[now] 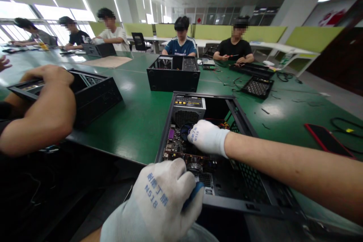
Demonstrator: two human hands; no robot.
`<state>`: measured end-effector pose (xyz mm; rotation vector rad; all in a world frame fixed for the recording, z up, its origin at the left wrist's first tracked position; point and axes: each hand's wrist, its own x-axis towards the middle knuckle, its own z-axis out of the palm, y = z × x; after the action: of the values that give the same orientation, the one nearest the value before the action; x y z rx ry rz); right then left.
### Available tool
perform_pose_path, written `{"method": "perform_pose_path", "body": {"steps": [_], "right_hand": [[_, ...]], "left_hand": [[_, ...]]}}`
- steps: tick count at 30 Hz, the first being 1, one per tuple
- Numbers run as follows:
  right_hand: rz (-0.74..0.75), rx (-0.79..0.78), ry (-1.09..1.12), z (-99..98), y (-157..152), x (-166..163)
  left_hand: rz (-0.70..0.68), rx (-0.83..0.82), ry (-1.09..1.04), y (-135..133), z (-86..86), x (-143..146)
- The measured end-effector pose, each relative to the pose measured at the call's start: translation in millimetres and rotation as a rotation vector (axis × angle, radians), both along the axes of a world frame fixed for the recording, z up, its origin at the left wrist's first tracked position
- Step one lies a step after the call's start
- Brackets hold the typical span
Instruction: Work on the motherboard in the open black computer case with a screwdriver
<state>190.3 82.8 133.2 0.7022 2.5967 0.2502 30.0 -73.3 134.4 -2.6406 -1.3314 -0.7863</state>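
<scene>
An open computer case [167, 136] lies on its side in front of me, its motherboard [178, 143] showing. My right hand [208, 136], in a white glove, is inside the case by the round CPU cooler fan [185, 131]. Its fingers curl down and their tips are hidden. My left hand [164, 193], also gloved, is at the near left edge of the case, thumb and fingers bent together. A blue patch shows between them; I cannot tell whether it is glove coating or a held thing. The power supply [188, 107] sits at the case's far end.
To the left, a person's arms [48, 102] reach into another case [96, 98]. A third case [173, 79] stands across the green table [136, 121]. On the right lie a red-edged phone [326, 140], a black drive cage [258, 86] and cables. Several people sit around the table.
</scene>
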Motion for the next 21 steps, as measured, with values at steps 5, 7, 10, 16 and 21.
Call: {"method": "perform_pose_path", "body": {"steps": [5, 7, 10, 16, 21], "right_hand": [[0.024, 0.038, 0.079, 10.3, -3, 21], [-0.001, 0.064, 0.13, 15.9, -7, 31], [-0.07, 0.086, 0.135, 21.2, -8, 49], [-0.237, 0.14, 0.053, 23.4, 10, 71], [-0.334, 0.164, 0.03, 28.4, 26, 63]], "left_hand": [[0.004, -0.006, 0.01, 0, -0.4, 0], [-0.002, -0.006, 0.009, 1, -0.4, 0], [-0.01, 0.001, 0.001, 1, 0.2, 0], [0.001, 0.01, -0.007, 2, 0.3, 0], [-0.006, -0.008, 0.004, 0, -1.5, -1]]}}
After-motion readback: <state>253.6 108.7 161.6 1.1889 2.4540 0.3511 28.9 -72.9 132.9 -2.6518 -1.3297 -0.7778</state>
